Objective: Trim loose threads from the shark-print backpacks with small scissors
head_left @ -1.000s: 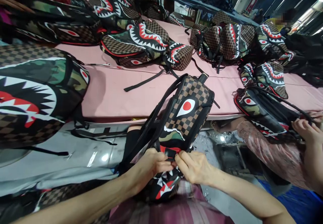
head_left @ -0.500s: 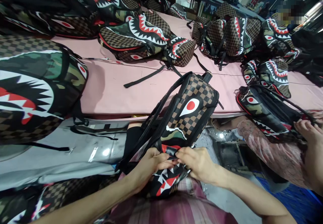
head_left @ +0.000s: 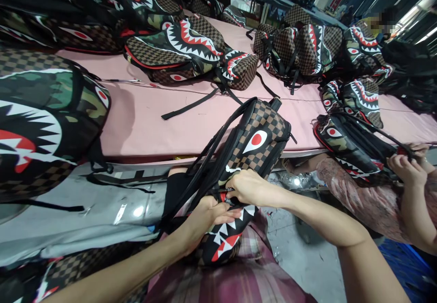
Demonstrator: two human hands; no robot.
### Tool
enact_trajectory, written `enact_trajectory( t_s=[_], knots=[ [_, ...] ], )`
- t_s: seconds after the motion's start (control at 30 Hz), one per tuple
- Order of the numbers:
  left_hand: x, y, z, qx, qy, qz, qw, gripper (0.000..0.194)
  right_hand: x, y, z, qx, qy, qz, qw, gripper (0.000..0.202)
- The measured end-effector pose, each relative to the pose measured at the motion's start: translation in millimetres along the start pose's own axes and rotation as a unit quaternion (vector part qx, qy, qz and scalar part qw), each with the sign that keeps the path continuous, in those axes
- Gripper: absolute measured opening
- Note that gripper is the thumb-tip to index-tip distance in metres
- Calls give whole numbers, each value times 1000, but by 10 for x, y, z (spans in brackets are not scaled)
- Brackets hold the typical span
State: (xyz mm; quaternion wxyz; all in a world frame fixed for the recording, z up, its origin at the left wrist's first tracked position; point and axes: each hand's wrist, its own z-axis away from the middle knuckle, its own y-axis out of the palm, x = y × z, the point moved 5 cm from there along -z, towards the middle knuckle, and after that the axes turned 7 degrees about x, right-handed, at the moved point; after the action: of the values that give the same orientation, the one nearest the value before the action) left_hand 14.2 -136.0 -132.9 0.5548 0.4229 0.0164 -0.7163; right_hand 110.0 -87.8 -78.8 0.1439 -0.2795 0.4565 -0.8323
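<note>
A brown checkered backpack (head_left: 268, 123) with a shark-mouth print and a red-and-white eye leans across my lap against the table edge. My left hand (head_left: 213, 212) grips its side, thumb on top and fingers stretched along the printed teeth. Just above it, my right hand (head_left: 247, 188) is closed in a pinch over a small red patch (head_left: 224, 197) on the backpack. A thin dark piece pokes out from the right fingertips; what it is I cannot make out. Black shoulder straps (head_left: 205, 157) hang along the backpack's left side.
The pink-topped table (head_left: 143, 125) carries several similar backpacks, with a large one (head_left: 34, 125) close at left. A co-worker's hands (head_left: 408, 168) hold another backpack (head_left: 355, 150) at right. A blue crate (head_left: 406, 266) stands low at right. More bags (head_left: 82, 266) lie at lower left.
My right hand has moved up and slightly left over the red patch, uncovering the teeth print below. My left hand stays on the backpack. The view has shifted slightly right.
</note>
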Motion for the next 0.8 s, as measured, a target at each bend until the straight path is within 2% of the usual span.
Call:
enact_trajectory(
  t_s=[0.07, 0.13, 0.2, 0.27, 0.33, 0.43, 0.53, 0.67, 0.73, 0.8],
  knots=[
    [-8, -12, -1, 6, 2, 3, 1000, 29, -32, -66, 97, -47, -12, -9, 999, 15],
    [-10, -39, -2, 4, 1, 11, 1000, 31, -104, -221, 306, -131, -31, -58, 989, 14],
    [-20, -62, 2, -4, -1, 25, 1000, 31, -233, -379, 572, -230, -17, -118, 966, 16],
    [-49, -56, 13, -9, 0, 39, 999, 30, -351, -414, 786, -285, 13, -156, 946, 20],
    [-94, -26, 28, -12, 7, 42, 999, 30, -385, -284, 867, -263, 18, -164, 951, 17],
    [-129, 26, 44, -26, 7, 28, 999, 28, -360, 65, 836, -197, 15, -147, 969, 22],
    [-85, 56, 48, -42, -3, 4, 999, 24, -364, 342, 798, -213, -2, -186, 959, 16],
    [10, 79, 36, -49, 24, -105, 993, 21, -489, 585, 821, -281, -20, -323, 903, 25],
    [37, 91, 12, -60, 47, -164, 984, 21, -583, 730, 826, -285, 2, -400, 871, 29],
    [57, 111, -30, -67, 56, -182, 979, 19, -674, 887, 814, -284, 29, -492, 822, 31]
  ],
)
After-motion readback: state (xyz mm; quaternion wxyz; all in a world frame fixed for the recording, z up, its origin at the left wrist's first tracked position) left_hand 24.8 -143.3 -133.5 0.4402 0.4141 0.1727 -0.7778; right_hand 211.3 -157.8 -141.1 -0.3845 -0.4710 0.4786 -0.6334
